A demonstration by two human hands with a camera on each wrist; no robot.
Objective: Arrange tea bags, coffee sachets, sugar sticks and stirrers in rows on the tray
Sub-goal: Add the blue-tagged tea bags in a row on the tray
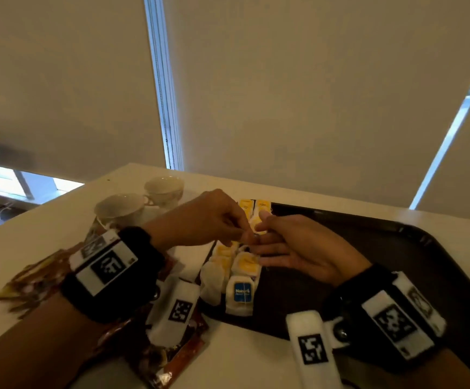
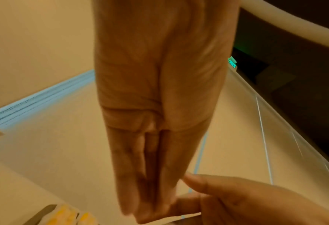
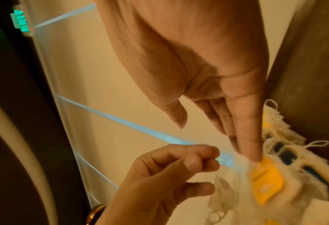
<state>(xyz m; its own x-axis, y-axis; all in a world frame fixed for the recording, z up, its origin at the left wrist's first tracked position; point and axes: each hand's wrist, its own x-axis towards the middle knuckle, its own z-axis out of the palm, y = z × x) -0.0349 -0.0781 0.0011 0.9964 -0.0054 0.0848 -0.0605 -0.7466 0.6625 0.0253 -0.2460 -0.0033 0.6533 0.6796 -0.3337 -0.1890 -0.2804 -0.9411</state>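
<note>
Several white tea bags (image 1: 241, 279) with yellow or blue tags lie on the dark tray (image 1: 396, 248).

We face cream roller blinds (image 1: 312, 94) drawn over tall windows, daylight slipping through a narrow vertical gap (image 1: 165, 108) at 12 o'clock and a slanted one (image 1: 453, 127) at 2 o'clock. A brighter strip of window (image 1: 9, 181) shows below the blind at 9 o'clock. Before us, a white tabletop (image 1: 45, 226) sits in dim, warm light. A green-lit sign (image 2: 232, 61) glows in the left wrist view.
</note>
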